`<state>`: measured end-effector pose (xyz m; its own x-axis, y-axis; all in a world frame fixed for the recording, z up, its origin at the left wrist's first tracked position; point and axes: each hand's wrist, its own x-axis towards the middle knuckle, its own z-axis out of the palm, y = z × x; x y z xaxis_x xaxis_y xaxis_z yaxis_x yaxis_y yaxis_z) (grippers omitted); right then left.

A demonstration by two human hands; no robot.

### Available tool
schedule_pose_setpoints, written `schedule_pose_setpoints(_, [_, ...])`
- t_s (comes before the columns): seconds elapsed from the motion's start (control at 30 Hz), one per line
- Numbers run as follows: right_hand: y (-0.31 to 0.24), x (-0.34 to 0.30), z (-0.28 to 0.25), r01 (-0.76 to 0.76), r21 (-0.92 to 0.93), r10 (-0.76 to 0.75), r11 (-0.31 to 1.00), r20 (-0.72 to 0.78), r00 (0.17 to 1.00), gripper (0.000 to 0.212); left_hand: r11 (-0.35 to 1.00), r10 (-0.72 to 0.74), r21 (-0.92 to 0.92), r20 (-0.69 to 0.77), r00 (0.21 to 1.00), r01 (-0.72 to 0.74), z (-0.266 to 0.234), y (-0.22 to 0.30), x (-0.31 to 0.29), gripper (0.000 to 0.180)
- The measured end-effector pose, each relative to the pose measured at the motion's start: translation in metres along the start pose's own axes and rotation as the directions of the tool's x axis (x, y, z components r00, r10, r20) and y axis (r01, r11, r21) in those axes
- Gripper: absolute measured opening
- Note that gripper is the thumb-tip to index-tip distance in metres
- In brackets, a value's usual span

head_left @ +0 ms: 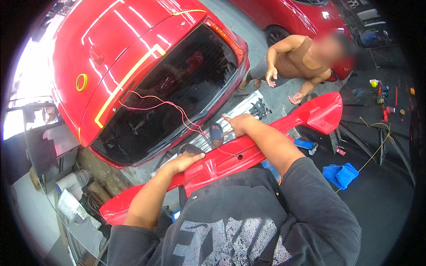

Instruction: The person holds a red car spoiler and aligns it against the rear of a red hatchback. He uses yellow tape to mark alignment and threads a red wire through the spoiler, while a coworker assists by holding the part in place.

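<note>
So, yellow tape (119,89) already on the red car (155,75), wire (182,113) strung across, your left hand (184,162) grips the spoiler (211,169), at your waist, not yet on the car, right hand (239,124) at the spoiler's far edge, can't tell if closed.

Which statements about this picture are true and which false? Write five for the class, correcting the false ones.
1. The left hand holds the red spoiler. True.
2. The tape on the nearer car is blue. False: the tape is yellow.
3. A pinkish wire crosses the rear window. True.
4. The other person's top is white. False: the top is brown.
5. A blue cloth lies right of the person's right forearm. True.
</note>
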<state>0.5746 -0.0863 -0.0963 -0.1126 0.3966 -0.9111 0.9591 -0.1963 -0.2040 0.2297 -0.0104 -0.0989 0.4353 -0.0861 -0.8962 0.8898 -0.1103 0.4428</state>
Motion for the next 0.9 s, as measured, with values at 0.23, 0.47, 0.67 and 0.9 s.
schedule_pose_setpoints(0.23, [0.009,-0.014,-0.008,0.031,-0.027,-0.037,0.999,-0.236,0.971,0.124,0.987,-0.056,-0.153,-0.061,0.997,0.046,0.013,0.024,-0.007,0.089])
schedule_pose_setpoints(0.47, [0.043,-0.048,-0.014,0.288,0.381,0.056,0.879,-0.681,0.730,0.105,0.897,-0.195,-0.389,0.075,0.978,0.209,0.024,0.037,0.007,0.098])
schedule_pose_setpoints(0.67, [0.063,-0.158,0.010,0.571,0.558,0.297,0.602,-0.821,0.488,0.104,0.779,-0.150,-0.603,0.088,0.985,0.172,0.044,-0.010,0.049,0.097])
schedule_pose_setpoints(0.9, [0.070,-0.304,0.056,0.649,0.683,0.485,0.335,-0.716,0.503,0.101,0.671,-0.226,-0.718,0.038,0.973,0.184,0.037,-0.020,0.046,0.102])
